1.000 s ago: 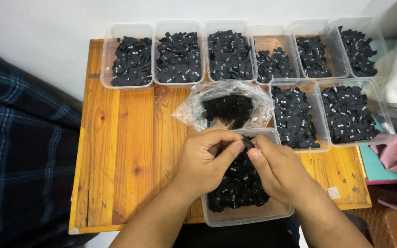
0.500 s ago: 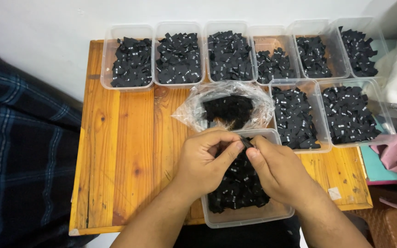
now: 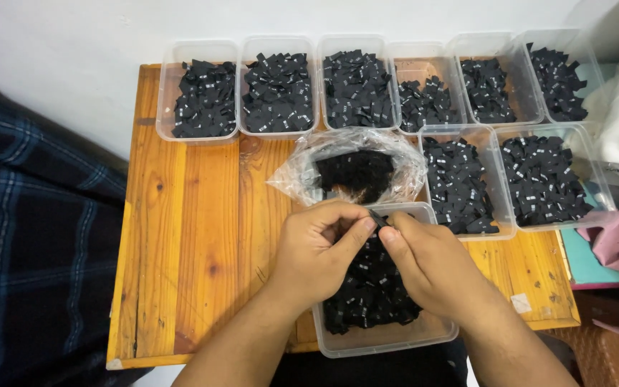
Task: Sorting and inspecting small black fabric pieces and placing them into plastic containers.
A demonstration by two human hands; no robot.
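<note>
Black label [image 3: 379, 217] pinched by both hands' grip, left hand [image 3: 318, 247], right hand [image 3: 433, 266], mostly hidden by fingertips.

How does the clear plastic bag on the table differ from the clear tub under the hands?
The plastic bag is soft, crumpled and lies on its side; the tub is rigid, rectangular and stands upright. The bag lies apart from both hands; the left hand and right hand meet over the tub. Both are clear and hold black pieces.

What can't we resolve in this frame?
Head view only:
- Small black piece pinched between left hand and right hand: mostly covered by fingertips.
- Near clear tub: contents partly hidden by both hands.
- Clear bag: contents blurred by glare.
- White marks on pieces: too small.
</note>
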